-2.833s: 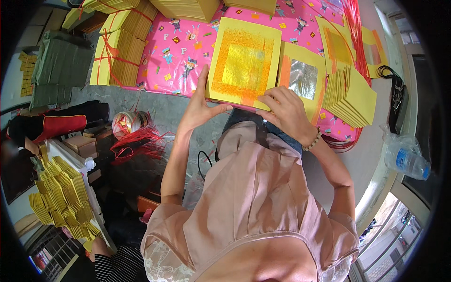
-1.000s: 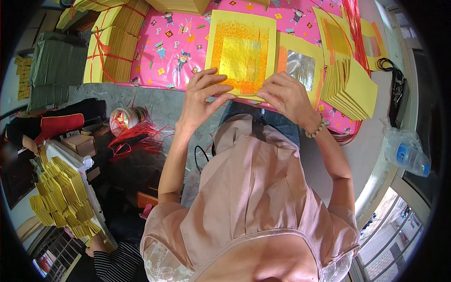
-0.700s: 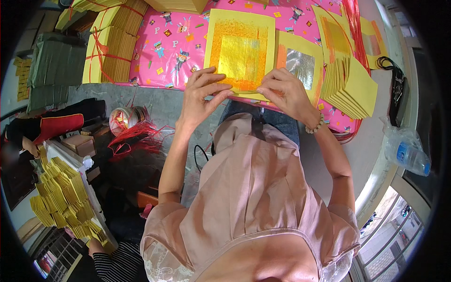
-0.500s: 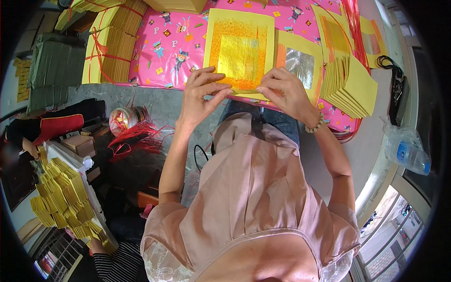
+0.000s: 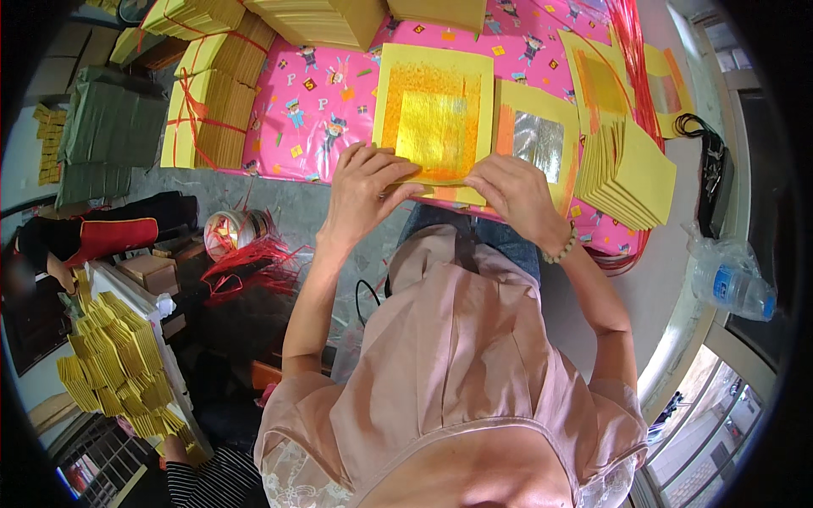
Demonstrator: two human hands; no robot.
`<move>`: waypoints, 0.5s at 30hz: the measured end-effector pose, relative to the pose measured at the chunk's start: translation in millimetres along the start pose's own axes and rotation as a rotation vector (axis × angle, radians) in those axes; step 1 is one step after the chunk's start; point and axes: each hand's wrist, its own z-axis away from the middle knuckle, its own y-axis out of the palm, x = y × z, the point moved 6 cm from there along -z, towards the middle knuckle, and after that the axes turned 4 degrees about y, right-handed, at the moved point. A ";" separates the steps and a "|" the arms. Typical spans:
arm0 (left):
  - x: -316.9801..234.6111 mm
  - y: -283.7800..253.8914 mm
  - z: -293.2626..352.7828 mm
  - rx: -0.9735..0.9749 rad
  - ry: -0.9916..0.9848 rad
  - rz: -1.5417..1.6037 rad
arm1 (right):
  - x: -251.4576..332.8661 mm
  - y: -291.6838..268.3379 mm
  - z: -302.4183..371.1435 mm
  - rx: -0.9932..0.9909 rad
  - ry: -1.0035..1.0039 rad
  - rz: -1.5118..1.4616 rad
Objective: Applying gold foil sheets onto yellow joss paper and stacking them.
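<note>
A yellow paper sheet [image 5: 436, 131] with an orange-bordered gold foil square lies before me on the pink patterned tablecloth [image 5: 292, 72]. My left hand [image 5: 362, 188] has its thumb and forefinger closed on the sheet's near edge at the left. At the right end of that same edge, my right hand [image 5: 515, 188] pinches with thumb and fingers. Between the hands the edge curls up a little. Partly under the sheet and my right hand is another yellow paper [image 5: 539, 144] with a silver foil square.
A fanned stack of folded yellow papers [image 5: 631, 178] sits at right, beside hanging red strings [image 5: 637, 68]. String-tied yellow bundles [image 5: 207, 118] line the left. On the floor stands a bucket [image 5: 233, 233] with red strings. Other people's hands touch a yellow pile [image 5: 114, 356] at lower left.
The whole view has shifted slightly, so the table and sheet appear lower. Both hands keep their hold at the near edge, with small finger movements.
</note>
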 end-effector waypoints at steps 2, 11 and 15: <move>1.1 1.1 -5.5 0.053 0.017 -0.018 | 1.9 -3.2 -1.6 -0.025 0.001 0.009; 4.4 -7.8 -36.1 0.086 0.001 -0.015 | 0.3 -14.1 -21.4 -0.093 -0.077 0.071; -18.8 -29.9 -48.9 -0.253 0.137 -0.190 | -14.8 -30.3 -48.1 -0.079 0.057 -0.042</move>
